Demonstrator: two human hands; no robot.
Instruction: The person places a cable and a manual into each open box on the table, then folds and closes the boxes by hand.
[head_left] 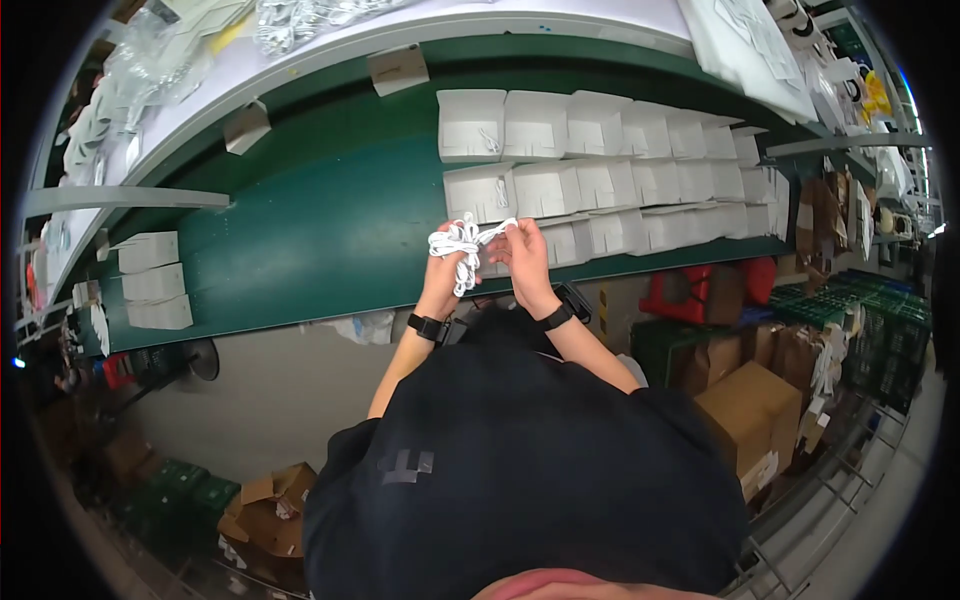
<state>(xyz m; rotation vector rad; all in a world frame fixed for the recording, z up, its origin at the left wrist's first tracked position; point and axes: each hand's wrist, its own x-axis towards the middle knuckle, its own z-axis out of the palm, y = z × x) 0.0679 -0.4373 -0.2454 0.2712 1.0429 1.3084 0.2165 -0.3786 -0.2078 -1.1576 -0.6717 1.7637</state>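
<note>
Head view: gripping white cables [461,241] in left hand [440,276], pinching strand [495,233] in right hand [529,264]; likely light, limp; best held centrally

I had free room over the green surface [310,215] left of centre; bundled white cables [459,241] blocked mid-frame, white boxes [592,184] crowded upper right, a grey bar [140,197] jutted in far left.

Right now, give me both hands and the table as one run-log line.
left hand: holding white cable bundle | right hand: pinching a strand of it | green table: open white boxes in rows, right side
</note>
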